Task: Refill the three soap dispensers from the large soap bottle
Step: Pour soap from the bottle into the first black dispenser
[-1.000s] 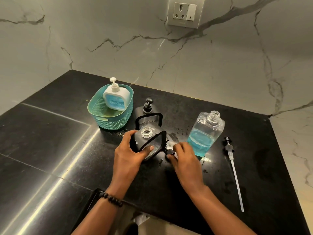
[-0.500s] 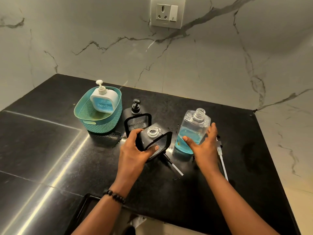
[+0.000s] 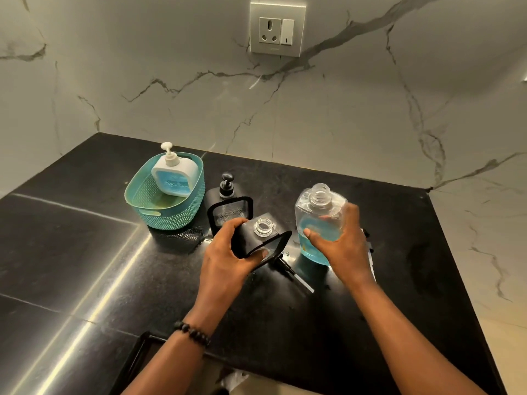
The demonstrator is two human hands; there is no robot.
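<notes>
My left hand (image 3: 225, 259) grips an open black soap dispenser (image 3: 261, 238) with a clear threaded neck, tilted on the counter. My right hand (image 3: 340, 242) grips the large clear soap bottle (image 3: 318, 215), uncapped, with blue soap in its lower part, lifted and leaning slightly. A second black dispenser (image 3: 228, 203) with its pump on stands behind. A white dispenser (image 3: 174, 175) with blue soap leans inside the teal basket (image 3: 171, 215). A removed black pump with a tube (image 3: 293, 273) lies on the counter between my hands.
The black stone counter (image 3: 85, 252) meets a marble wall with a socket (image 3: 277, 29). Another pump tube (image 3: 370, 252) lies partly hidden behind my right hand. The counter's front edge runs just below my forearms.
My right hand left the small pump on the counter, moved right, took hold of the large soap bottle and raised it a little. My left hand kept holding the open black dispenser.
</notes>
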